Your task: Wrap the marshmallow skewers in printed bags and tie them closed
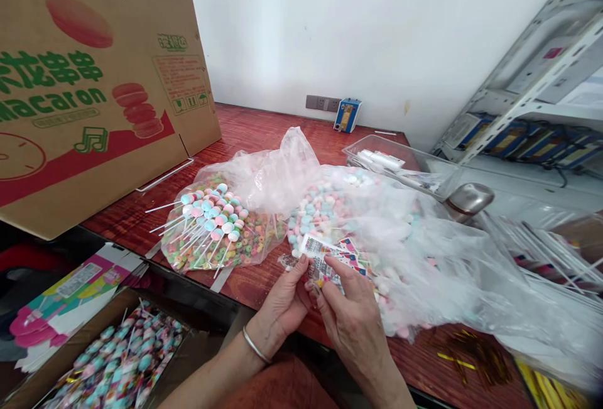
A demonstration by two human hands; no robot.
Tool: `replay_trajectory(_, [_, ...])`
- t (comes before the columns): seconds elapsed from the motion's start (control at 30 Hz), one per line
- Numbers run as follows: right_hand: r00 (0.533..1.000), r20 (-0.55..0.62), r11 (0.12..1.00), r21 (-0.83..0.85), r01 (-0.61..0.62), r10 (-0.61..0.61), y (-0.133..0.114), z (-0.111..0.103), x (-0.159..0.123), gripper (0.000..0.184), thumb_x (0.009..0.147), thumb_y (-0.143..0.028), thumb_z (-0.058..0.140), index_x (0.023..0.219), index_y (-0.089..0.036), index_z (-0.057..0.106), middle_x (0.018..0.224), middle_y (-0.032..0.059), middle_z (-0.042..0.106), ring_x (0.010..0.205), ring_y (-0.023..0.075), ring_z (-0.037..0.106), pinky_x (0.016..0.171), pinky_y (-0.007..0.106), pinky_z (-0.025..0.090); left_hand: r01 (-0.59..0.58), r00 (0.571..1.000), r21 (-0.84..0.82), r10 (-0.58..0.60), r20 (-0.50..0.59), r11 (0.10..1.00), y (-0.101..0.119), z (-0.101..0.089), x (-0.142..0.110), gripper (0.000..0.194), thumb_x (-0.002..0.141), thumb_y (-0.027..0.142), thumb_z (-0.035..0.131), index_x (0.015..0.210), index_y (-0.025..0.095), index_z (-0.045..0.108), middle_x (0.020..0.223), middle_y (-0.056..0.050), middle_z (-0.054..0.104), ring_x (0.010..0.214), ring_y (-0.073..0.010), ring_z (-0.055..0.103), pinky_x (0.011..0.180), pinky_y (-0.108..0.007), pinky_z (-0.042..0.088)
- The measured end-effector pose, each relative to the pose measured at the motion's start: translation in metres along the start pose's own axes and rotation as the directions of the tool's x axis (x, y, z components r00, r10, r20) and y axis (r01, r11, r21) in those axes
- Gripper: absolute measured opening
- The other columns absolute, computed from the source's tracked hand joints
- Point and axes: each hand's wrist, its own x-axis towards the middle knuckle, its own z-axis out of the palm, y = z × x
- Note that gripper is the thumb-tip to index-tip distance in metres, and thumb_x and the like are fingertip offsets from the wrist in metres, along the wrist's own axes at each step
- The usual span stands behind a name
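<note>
- The person's left hand [282, 308], with a silver bangle [255, 346] at its wrist, has thumb and fingers closed on a small clear packet [319, 282] that shows bits of yellow and red;
- the right hand [353, 311] meets the packet from the other side, its fingers bent over it; whether they pinch it or only touch it, one cannot tell;
- the packet is between the two hands, over the near edge of the reddish wood-grain table [249, 288]; printed cards [330, 253] lie just beyond the fingertips, against a bag of candies;
- low on the left, an open carton [61, 347] holds many wrapped candy sticks [125, 359]; colourful printed card [70, 289] lies beside it;
- at the right near edge, gold strips [475, 359] lie on the table;
- left of the cards, pastel candy skewers [211, 214] rest on a clear bag [294, 164] of small ring-shaped pieces [264, 239];
- to the right, a larger clear bag [424, 252] spreads over pastel candies [320, 201];
- a tall carton [108, 82] printed "Macaron" stands at the left;
- farther off are a steel cylinder [471, 198], a clear plastic tray [443, 167] with white items, and a blue box [347, 115] near wall sockets [323, 103]; a white metal shelf [532, 107] stands at the right.
</note>
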Motion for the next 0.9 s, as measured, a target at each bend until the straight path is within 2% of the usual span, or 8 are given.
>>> replay_trajectory(0.1, [1.0, 0.017, 0.999, -0.029, 0.026, -0.026, 0.005, -0.002, 0.001, 0.015, 0.095, -0.02, 0.053, 0.084, -0.02, 0.064, 0.126, 0.0139, 0.063, 0.108, 0.0298, 0.062, 0.089, 0.05, 0.051, -0.002, 1.0, 0.026, 0.001, 0.027, 1.0, 0.001, -0.001, 0.001, 0.008, 0.081, 0.012, 0.072, 0.088, 0.01, 0.068, 0.072, -0.002, 0.068, 0.054, -0.009, 0.059, 0.052, -0.02, 0.05])
replay_trajectory(0.33, [0.999, -0.004, 0.989, 0.139, 0.041, -0.04, 0.012, -0.006, -0.001, 0.022, 0.095, -0.014, 0.051, 0.106, -0.022, 0.068, 0.137, 0.0144, 0.057, 0.124, 0.0276, 0.056, 0.096, 0.046, 0.05, 0.055, 0.993, 0.064, -0.061, 0.098, 0.996, 0.002, -0.008, 0.004, 0.014, 0.077, 0.016, 0.077, 0.086, 0.01, 0.068, 0.069, -0.001, 0.067, 0.056, -0.0091, 0.059, 0.054, -0.021, 0.05])
replay_trajectory(0.4, [0.999, 0.03, 0.981, 0.192, -0.034, 0.029, 0.012, -0.007, -0.002, 0.019, 0.094, -0.019, 0.055, 0.106, -0.023, 0.069, 0.139, 0.0129, 0.057, 0.125, 0.0291, 0.055, 0.099, 0.048, 0.048, -0.012, 0.995, 0.063, 0.006, 0.099, 0.998, 0.002, -0.009, 0.004, 0.017, 0.073, 0.017, 0.081, 0.082, 0.011, 0.067, 0.068, 0.0, 0.065, 0.056, -0.0086, 0.058, 0.055, -0.02, 0.049])
replay_trajectory(0.5, [0.972, 0.06, 0.916, 0.325, -0.236, 0.229, 0.01, -0.004, -0.001, 0.015, 0.093, -0.03, 0.06, 0.101, -0.024, 0.071, 0.132, 0.0111, 0.062, 0.121, 0.0287, 0.058, 0.099, 0.047, 0.049, -0.157, 0.983, 0.093, 0.147, 0.108, 0.983, 0.002, -0.006, 0.002, 0.026, 0.066, 0.018, 0.086, 0.083, 0.014, 0.066, 0.076, 0.0, 0.068, 0.066, -0.0105, 0.062, 0.063, -0.021, 0.051])
replay_trajectory(0.6, [0.931, 0.05, 0.841, 0.413, -0.35, 0.363, 0.007, 0.001, 0.0, 0.019, 0.097, -0.029, 0.053, 0.096, -0.023, 0.072, 0.122, 0.0094, 0.067, 0.113, 0.0244, 0.063, 0.095, 0.042, 0.052, -0.18, 0.972, 0.169, 0.15, 0.179, 0.969, 0.001, -0.005, -0.001, 0.025, 0.068, 0.021, 0.085, 0.083, 0.015, 0.066, 0.077, 0.0, 0.067, 0.066, -0.0106, 0.061, 0.063, -0.021, 0.051])
replay_trajectory(0.7, [0.956, 0.004, 0.888, 0.369, -0.274, 0.293, 0.005, 0.005, 0.001, 0.02, 0.097, -0.023, 0.051, 0.095, -0.023, 0.071, 0.131, 0.0104, 0.061, 0.12, 0.0254, 0.058, 0.098, 0.044, 0.049, -0.083, 0.982, 0.195, 0.048, 0.182, 0.977, 0.001, -0.007, -0.002, 0.019, 0.076, 0.023, 0.08, 0.08, 0.012, 0.066, 0.069, 0.0, 0.064, 0.056, -0.0065, 0.055, 0.054, -0.017, 0.047])
replay_trajectory(0.8, [0.987, -0.066, 0.955, 0.271, -0.123, 0.146, 0.004, 0.005, 0.002, 0.014, 0.094, -0.018, 0.055, 0.092, -0.022, 0.069, 0.136, 0.0117, 0.055, 0.125, 0.0291, 0.052, 0.101, 0.05, 0.043, 0.053, 0.989, 0.099, -0.066, 0.135, 0.994, 0.002, -0.011, 0.002, 0.016, 0.077, 0.021, 0.078, 0.081, 0.01, 0.066, 0.066, 0.0, 0.063, 0.051, -0.0041, 0.053, 0.049, -0.014, 0.044])
replay_trajectory(0.9, [0.99, -0.111, 0.968, 0.243, -0.059, 0.088, 0.003, 0.002, 0.003, 0.011, 0.092, -0.018, 0.06, 0.101, -0.023, 0.065, 0.133, 0.0121, 0.057, 0.121, 0.0295, 0.054, 0.098, 0.051, 0.043, 0.154, 0.977, 0.008, -0.154, 0.146, 0.988, 0.004, -0.013, 0.007, 0.015, 0.081, 0.022, 0.075, 0.084, 0.01, 0.066, 0.064, 0.001, 0.06, 0.053, -0.0054, 0.055, 0.052, -0.014, 0.046])
